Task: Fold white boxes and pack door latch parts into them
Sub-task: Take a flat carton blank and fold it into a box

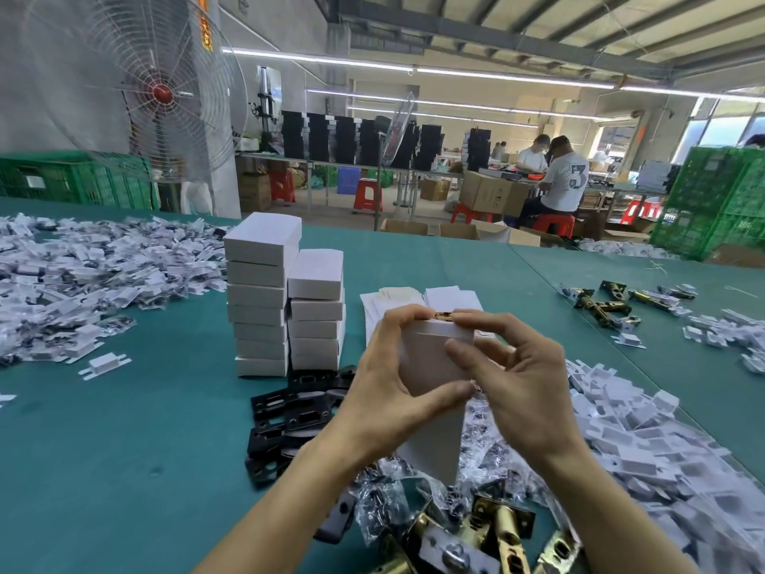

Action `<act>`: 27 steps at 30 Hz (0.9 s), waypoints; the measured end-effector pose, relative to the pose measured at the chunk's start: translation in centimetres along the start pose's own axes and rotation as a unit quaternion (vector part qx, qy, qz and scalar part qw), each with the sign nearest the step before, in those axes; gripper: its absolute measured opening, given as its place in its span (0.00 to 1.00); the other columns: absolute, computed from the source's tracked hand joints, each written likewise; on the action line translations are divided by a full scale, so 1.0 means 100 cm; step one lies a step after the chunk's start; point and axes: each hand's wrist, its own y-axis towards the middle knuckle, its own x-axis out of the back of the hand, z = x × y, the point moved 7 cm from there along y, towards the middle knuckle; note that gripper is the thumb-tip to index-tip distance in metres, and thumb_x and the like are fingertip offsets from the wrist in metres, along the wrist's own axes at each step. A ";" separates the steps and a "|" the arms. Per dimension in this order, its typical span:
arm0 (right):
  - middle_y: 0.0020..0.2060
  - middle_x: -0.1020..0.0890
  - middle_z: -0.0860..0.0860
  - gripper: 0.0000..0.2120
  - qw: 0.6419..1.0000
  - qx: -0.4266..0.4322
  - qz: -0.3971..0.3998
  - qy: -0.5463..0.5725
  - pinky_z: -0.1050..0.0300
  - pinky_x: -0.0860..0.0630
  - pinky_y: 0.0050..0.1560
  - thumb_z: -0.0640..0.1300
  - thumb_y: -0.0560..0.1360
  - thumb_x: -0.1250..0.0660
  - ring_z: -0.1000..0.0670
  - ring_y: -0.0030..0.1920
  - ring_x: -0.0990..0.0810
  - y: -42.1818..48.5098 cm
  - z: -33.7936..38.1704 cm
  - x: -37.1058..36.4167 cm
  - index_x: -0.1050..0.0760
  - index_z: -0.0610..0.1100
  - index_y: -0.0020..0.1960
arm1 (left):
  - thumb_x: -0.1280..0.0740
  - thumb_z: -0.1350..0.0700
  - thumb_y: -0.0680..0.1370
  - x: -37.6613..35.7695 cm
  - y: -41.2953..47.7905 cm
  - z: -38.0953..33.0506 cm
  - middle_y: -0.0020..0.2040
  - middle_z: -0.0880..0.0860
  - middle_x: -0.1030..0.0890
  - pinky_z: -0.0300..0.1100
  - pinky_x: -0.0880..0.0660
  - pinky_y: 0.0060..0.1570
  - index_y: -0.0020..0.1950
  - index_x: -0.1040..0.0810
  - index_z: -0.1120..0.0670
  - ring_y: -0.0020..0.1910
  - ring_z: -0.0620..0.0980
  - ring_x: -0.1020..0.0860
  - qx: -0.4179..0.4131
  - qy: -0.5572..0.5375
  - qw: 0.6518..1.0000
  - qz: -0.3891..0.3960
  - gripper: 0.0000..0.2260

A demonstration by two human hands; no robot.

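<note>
I hold a white box (430, 412) upright in front of me, above the green table (124, 449). My left hand (389, 379) grips its left side, thumb across the front and fingers curled over the top edge. My right hand (513, 379) pinches the top right edge, where a brass latch part (443, 315) shows inside the box's open end. Two stacks of closed white boxes (285, 308) stand just left of my hands. Flat unfolded box blanks (439, 300) lie behind the held box.
Black strike plates (289, 412) lie below the stacks. Brass latches (492, 532) and bagged screws (393, 486) sit near my wrists. White cardboard inserts (645, 441) are heaped at right, a bigger heap (91, 275) at left. More latches (612, 304) lie far right. A fan (136, 84) stands behind; people work in the background.
</note>
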 end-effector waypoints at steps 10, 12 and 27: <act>0.55 0.15 0.53 0.17 0.994 -0.060 0.071 0.063 0.62 0.20 0.50 0.38 0.70 0.30 0.52 0.54 0.16 -0.003 -0.033 0.016 0.15 0.55 0.54 | 0.22 0.59 0.72 0.007 0.003 0.016 0.54 0.49 0.16 0.51 0.17 0.51 0.56 0.21 0.38 0.52 0.52 0.16 0.025 -0.086 0.996 -0.002 0.20; 0.53 0.14 0.53 0.18 0.995 -0.057 0.070 0.052 0.61 0.20 0.47 0.39 0.69 0.29 0.52 0.50 0.15 -0.004 -0.035 0.017 0.15 0.58 0.53 | 0.23 0.56 0.71 0.008 0.003 0.017 0.54 0.53 0.16 0.49 0.17 0.50 0.54 0.20 0.38 0.51 0.52 0.16 0.033 -0.100 0.994 -0.001 0.17; 0.55 0.15 0.51 0.14 0.994 -0.018 0.111 -0.011 0.60 0.21 0.56 0.42 0.74 0.32 0.50 0.58 0.18 -0.002 -0.033 0.007 0.17 0.53 0.56 | 0.29 0.58 0.73 0.007 0.007 0.011 0.52 0.53 0.14 0.49 0.19 0.56 0.51 0.17 0.52 0.53 0.50 0.16 0.009 -0.140 0.990 0.008 0.08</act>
